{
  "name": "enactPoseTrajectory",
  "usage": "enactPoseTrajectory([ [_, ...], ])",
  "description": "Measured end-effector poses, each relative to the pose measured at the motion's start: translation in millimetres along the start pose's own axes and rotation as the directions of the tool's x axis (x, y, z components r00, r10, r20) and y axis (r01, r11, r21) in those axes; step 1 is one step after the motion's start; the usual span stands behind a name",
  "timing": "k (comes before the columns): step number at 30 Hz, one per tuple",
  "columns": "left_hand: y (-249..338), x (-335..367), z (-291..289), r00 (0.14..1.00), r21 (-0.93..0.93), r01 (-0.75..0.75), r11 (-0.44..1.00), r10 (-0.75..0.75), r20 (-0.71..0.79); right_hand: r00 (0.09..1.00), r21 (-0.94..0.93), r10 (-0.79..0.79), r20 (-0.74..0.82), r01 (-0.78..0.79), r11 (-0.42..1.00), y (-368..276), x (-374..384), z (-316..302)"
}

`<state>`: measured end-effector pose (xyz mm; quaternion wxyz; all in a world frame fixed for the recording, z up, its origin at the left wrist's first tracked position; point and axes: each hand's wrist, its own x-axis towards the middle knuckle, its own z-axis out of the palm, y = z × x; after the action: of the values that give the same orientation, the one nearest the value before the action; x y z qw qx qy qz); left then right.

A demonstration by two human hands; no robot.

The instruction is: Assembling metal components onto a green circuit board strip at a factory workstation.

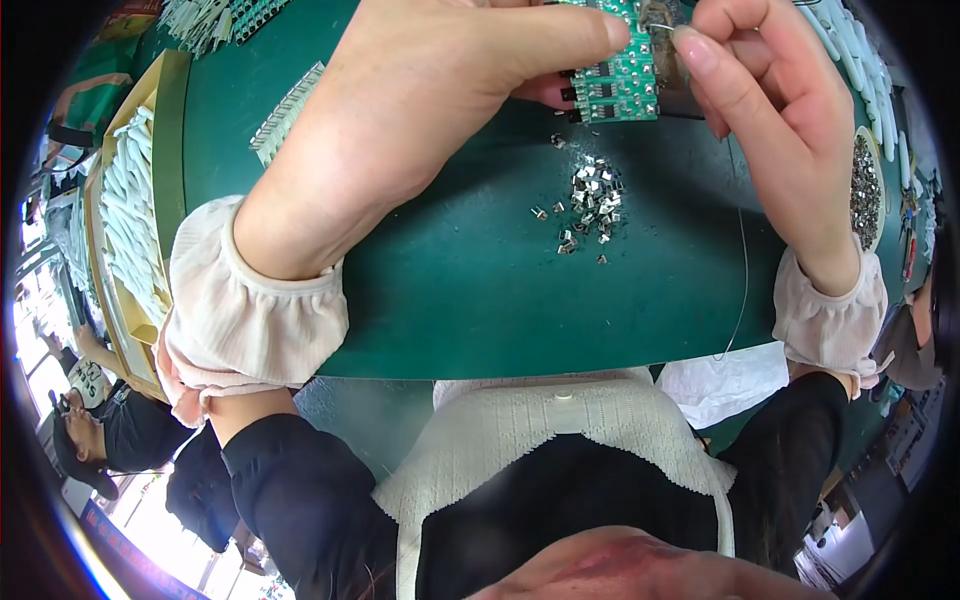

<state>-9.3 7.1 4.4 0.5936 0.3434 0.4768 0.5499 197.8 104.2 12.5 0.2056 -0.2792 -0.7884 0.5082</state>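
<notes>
At the top of the head view, my left hand (430, 90) grips a green circuit board panel (627, 88), its thumb lying along the top face. The panel carries rows of small black chips and shiny solder spots. My right hand (785, 110) is just right of the panel, thumb and forefinger pinching a thin solder wire (744, 265) whose tip points at the board's edge. The rest of the wire trails down toward the table's front edge. Below the panel lies a loose pile of tiny metal clips (598, 192). A brownish block (668, 50) beside the panel is partly hidden.
Another board panel (285, 115) lies left, partly behind my left forearm. A yellowish tray (172, 130) holds many pale slender pieces. At right are a dish of small metal parts (865, 195) and pale sticks (860, 60). Another person (130, 430) sits at far left.
</notes>
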Motion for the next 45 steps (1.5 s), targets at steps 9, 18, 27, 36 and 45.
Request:
enactPoseTrajectory([
  [9, 1, 0, 2, 0.999, -0.022, -0.053, 0.998, 0.053, 0.006, 0.998, -0.034, -0.058, -0.017, 0.057, 0.998, 2, 2, 7],
  [18, 0, -5, 0, 0.997, 0.007, -0.066, 0.998, 0.066, -0.033, 0.995, -0.041, -0.095, -0.019, 0.094, 0.995, 5, 3, 7],
  [27, 0, -3, 3, 0.999, -0.003, -0.04, 0.999, 0.04, -0.007, 0.956, 0.151, 0.251, 0.153, -0.274, 0.95, -5, -7, -13],
  [36, 6, -3, 6, 0.994, 0.02, 0.101, 0.995, -0.101, -0.029, 0.906, -0.378, -0.247, 0.344, 0.374, 0.847, 24, -18, 7],
  [45, 0, -3, -4, 0.997, 0.123, 0.073, 0.99, -0.072, -0.014, 0.932, -0.346, -0.085, 0.353, 0.214, 0.914, 5, -18, 0],
])
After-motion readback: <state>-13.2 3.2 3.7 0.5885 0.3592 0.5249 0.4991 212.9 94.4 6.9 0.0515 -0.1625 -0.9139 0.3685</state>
